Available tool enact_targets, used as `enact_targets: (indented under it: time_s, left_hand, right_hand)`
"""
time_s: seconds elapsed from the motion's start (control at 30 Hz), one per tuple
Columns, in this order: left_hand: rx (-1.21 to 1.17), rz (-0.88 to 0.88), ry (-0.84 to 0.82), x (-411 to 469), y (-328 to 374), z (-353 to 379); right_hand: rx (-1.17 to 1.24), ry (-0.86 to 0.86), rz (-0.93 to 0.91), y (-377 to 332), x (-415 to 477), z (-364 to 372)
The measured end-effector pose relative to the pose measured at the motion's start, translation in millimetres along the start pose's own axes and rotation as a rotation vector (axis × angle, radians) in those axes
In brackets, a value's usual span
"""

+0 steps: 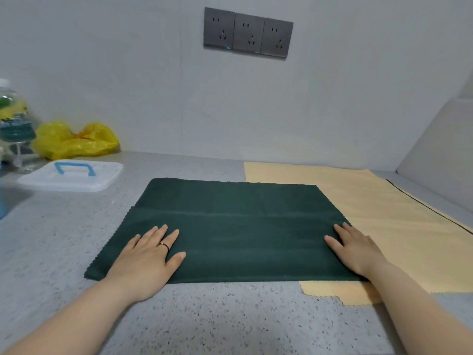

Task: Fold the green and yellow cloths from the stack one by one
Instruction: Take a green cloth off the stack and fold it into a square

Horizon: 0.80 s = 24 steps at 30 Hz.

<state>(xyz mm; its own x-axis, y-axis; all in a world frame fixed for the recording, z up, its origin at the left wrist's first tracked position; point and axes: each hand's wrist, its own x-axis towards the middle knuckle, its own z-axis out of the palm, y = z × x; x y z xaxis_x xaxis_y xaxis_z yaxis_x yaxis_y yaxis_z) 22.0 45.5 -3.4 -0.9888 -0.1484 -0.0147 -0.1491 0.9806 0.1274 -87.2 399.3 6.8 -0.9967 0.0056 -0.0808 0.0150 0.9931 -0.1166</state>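
While left hand (146, 257) and right hand (358, 252) press flat, fingers straight, the green cloth (243, 201) looks soft and light | best pinch its near corners | yellow cloth (384, 213) partly under it

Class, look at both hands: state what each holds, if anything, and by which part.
Nothing is gripped. The left hand and right hand lie flat, fingers straight, pressing the green cloth near its left and right ends.

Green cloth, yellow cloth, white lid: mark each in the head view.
green cloth (243, 242): head view, middle of the near folded layer.
yellow cloth (371, 213): head view, bare area right of the green cloth.
white lid (110, 172): head view, flat top, right end.
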Motion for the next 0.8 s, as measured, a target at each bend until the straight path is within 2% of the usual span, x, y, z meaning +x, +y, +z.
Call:
enact_targets:
  time_s: [0.1,0.17,0.23,0.27,0.4,0.5,0.67,0.8]
  left_hand:
    - [-0.043,-0.001,0.043,0.9,0.5,-0.9]
    - [-0.155,-0.027,0.184,2.1,-0.4,-4.6]
    - [-0.261,-0.072,0.328,5.9,-4.5,-11.1]
    - [-0.277,-0.089,0.349,8.9,-6.3,-14.3]
    - [-0.152,-0.075,0.199,30.6,-14.0,-20.5]
    - [-0.056,-0.068,0.115,50.7,-20.5,-25.1]
    - [-0.005,-0.107,-0.014,63.8,-33.4,-18.8]
    - [0.004,-0.105,-0.036,66.6,-38.0,-15.8]
  right_hand:
    - [-0.052,0.012,0.023,-1.4,2.9,-4.4]
    - [-0.13,0.05,0.03,-5.3,5.8,-13.6]
    - [-0.188,0.134,-0.033,-15.7,11.6,-23.6]
    - [-0.18,0.174,-0.086,-23.4,14.7,-28.0]
    - [-0.113,0.186,-0.328,-67.9,32.5,-33.6]
    - [-0.187,0.141,-0.423,-96.5,44.7,-27.2]
    - [-0.164,0.064,-0.454,-108.9,58.9,-21.9]
    - [-0.174,0.024,-0.47,-109.7,61.4,-23.2]
